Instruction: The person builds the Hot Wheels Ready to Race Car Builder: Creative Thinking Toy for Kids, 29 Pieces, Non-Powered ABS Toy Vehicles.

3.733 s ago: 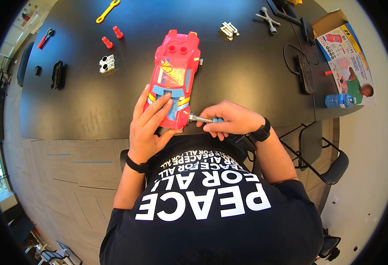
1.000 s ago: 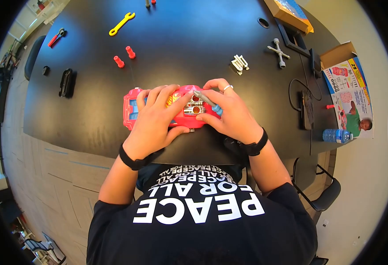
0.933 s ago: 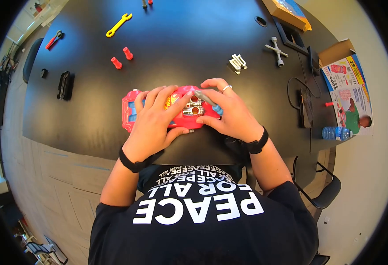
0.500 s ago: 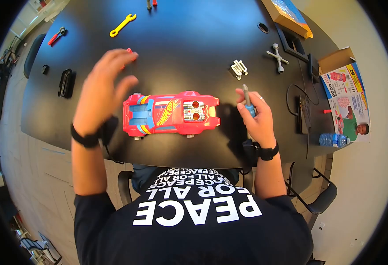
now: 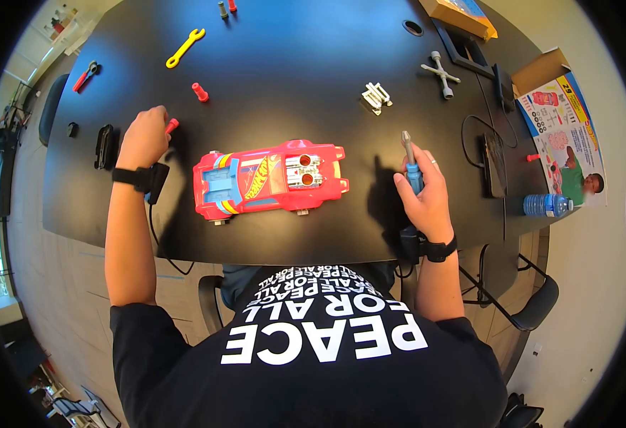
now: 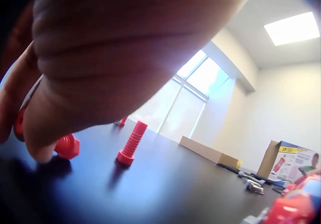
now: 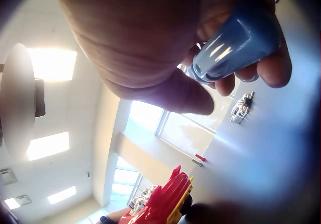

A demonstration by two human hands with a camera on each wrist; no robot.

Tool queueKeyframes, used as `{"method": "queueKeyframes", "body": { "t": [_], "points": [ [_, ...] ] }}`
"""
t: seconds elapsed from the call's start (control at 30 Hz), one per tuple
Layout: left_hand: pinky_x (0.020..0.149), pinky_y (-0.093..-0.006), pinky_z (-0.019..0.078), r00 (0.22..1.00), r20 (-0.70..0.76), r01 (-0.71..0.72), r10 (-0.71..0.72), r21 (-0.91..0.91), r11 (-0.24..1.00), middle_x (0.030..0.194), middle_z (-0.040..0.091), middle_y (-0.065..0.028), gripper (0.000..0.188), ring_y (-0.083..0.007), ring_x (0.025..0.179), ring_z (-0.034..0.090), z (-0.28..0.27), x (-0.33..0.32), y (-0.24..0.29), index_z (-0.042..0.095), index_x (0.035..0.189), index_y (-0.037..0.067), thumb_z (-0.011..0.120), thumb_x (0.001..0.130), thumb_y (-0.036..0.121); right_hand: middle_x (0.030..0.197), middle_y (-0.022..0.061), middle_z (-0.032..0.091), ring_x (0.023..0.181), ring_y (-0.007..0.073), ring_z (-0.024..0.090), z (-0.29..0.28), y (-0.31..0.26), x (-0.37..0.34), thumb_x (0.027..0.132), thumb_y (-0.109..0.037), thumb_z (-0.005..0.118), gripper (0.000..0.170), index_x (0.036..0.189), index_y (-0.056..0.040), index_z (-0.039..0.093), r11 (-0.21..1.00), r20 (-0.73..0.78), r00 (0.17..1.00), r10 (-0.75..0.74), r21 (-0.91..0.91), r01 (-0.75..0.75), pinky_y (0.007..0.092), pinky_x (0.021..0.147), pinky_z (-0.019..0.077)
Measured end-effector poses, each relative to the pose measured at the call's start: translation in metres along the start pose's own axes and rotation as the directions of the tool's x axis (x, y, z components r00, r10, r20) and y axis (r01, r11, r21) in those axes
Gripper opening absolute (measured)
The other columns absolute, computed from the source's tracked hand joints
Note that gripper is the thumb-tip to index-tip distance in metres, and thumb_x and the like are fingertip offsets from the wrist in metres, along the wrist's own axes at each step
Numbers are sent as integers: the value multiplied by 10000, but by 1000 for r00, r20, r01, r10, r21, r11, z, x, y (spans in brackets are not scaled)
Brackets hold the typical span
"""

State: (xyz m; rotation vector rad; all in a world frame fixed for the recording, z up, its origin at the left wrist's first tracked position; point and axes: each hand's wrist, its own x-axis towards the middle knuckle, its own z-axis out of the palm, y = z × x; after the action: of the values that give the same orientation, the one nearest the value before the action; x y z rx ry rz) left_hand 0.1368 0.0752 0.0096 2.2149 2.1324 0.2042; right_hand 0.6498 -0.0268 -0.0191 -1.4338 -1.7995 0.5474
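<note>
My left hand (image 5: pixel 144 139) pinches a red toy bolt (image 5: pixel 172 125) low over the table, left of the car; in the left wrist view, thumb and fingers are around the bolt (image 6: pixel 67 146). Another red bolt (image 5: pixel 199 92) stands just beyond. A red toy car (image 5: pixel 274 187) lies across the table between my hands, its blue rear section to the left. A chrome engine piece (image 5: pixel 304 172) sits in its front section. To the car's right, my right hand (image 5: pixel 430 203) holds a screwdriver (image 5: pixel 413 175) by its blue handle, the grey tip pointing away from me.
Silver pieces (image 5: pixel 375 98) lie beyond the car, with a grey cross wrench (image 5: pixel 440 75) farther right. A yellow wrench (image 5: pixel 185 48) and red-handled ratchet (image 5: pixel 86 76) are far left. A black case (image 5: pixel 105 146) lies beside my left hand. A water bottle (image 5: pixel 547 205) is at right.
The chrome engine piece has gone from the table into the car, which has turned sideways. Both hands have left the car: the left to a red bolt, the right rightward with the screwdriver.
</note>
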Motion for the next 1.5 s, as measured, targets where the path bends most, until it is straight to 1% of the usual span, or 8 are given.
{"method": "queueKeyframes", "body": {
  "t": [0.1, 0.17, 0.37, 0.67, 0.77, 0.9, 1.4, 1.5],
  "points": [
    [887, -379, 601, 998, 19, -52, 58, -256, 965, 987, 799, -162, 268, -258, 1000, 787, -4, -7, 12, 698, 1222, -46, 755, 961, -42, 994, 98, 708, 888, 264, 645, -5, -8, 6, 1022, -43, 747, 523, 1533, -39, 634, 998, 2, 998, -63, -11, 63, 364, 870, 529],
    [978, -339, 595, 984, -33, -130, 173, -798, 589, 1077, 805, -102, 187, -168, 1050, 765, -21, -24, 62, 666, 1210, -28, 715, 1029, -26, 1005, 101, 713, 901, 278, 655, -6, -16, 11, 1019, -24, 736, 538, 1544, -44, 620, 998, 44, 997, -65, 23, 64, 373, 884, 535],
    [1087, -366, 573, 898, -79, -164, 434, -973, 163, 1172, 792, -138, 187, -202, 1233, 742, -10, -40, 156, 610, 1176, 9, 718, 1030, -35, 1081, 125, 713, 975, 355, 672, -15, -20, 41, 1033, -37, 726, 374, 1398, -39, 647, 993, 155, 983, -97, 77, 86, 408, 923, 552],
    [989, -359, 583, 893, 5, -229, 450, -855, 465, 1126, 802, -146, 171, -205, 1055, 747, 7, -48, 178, 682, 1057, -20, 781, 924, -64, 1176, 126, 716, 1020, 287, 710, -95, -95, 109, 935, 29, 796, 388, 1309, -48, 726, 791, 271, 820, -504, -236, 564, 363, 915, 578],
    [956, -383, 591, 858, -177, -441, 482, -735, 515, 1133, 790, -151, 199, -234, 1010, 743, 17, -49, 177, 691, 1088, -21, 787, 919, -63, 1122, 103, 767, 937, 256, 743, -82, -117, 116, 899, 40, 827, 377, 1250, -61, 736, 867, 312, 823, -475, 5, 499, 331, 808, 597],
    [940, -400, 587, 878, -156, -416, 452, -714, 563, 1107, 764, -149, 226, -271, 988, 730, 15, -54, 178, 710, 1116, -14, 814, 916, -31, 1130, 92, 729, 999, 349, 710, -55, -151, 130, 852, 66, 803, 304, 1118, -52, 717, 679, 451, 598, -662, 24, 734, 429, 853, 585],
    [891, -437, 568, 918, -164, -309, 362, -867, 391, 1003, 782, -132, 296, -341, 999, 723, 24, -65, 183, 760, 1132, 31, 888, 887, 139, 1177, 123, 695, 1062, 372, 688, -18, -172, 134, 881, 74, 714, 159, 1026, 11, 699, 619, 655, 471, -591, -7, 785, 463, 919, 572],
    [784, -377, 554, 903, -191, -336, 385, -871, 357, 990, 762, -116, 176, -241, 823, 708, 17, -66, 186, 729, 1110, -27, 814, 975, 46, 1089, 147, 715, 996, 380, 715, -14, -187, 127, 936, -32, 728, 117, 1035, -4, 673, 657, 760, 588, -276, -298, 693, 474, 862, 583]
  ]
}}
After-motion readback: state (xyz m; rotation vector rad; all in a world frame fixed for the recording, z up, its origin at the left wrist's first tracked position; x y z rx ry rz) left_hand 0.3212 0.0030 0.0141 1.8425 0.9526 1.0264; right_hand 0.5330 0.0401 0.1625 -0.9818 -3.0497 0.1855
